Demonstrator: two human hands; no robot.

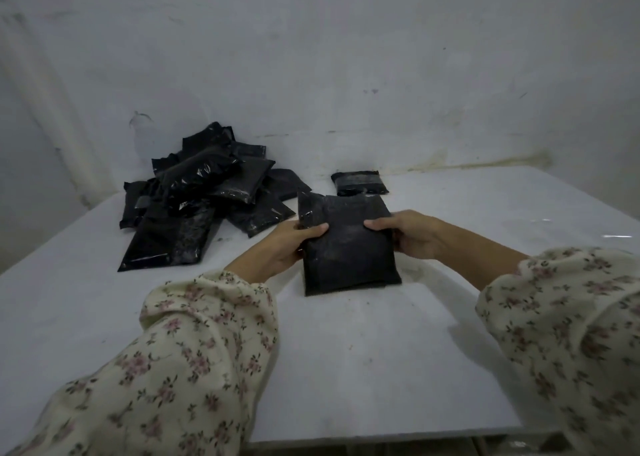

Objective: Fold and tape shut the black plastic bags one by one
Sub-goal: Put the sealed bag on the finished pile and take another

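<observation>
Held bag [349, 247] – dusty matt black plastic; piled bags [204, 192] – glossy.

- held bag [348, 247]: black, stuffed, dusty matte face; lower edge on table [346, 369], tilted up; gripped at its sides by left hand [277, 244] and right hand [412, 235], thumbs on front; loose flap sticks up at top left.
- pile [204, 192]: glossy black bags heaped, overlapping, far left.
- lone bag [359, 182]: small, folded, flat, just behind held bag.
</observation>
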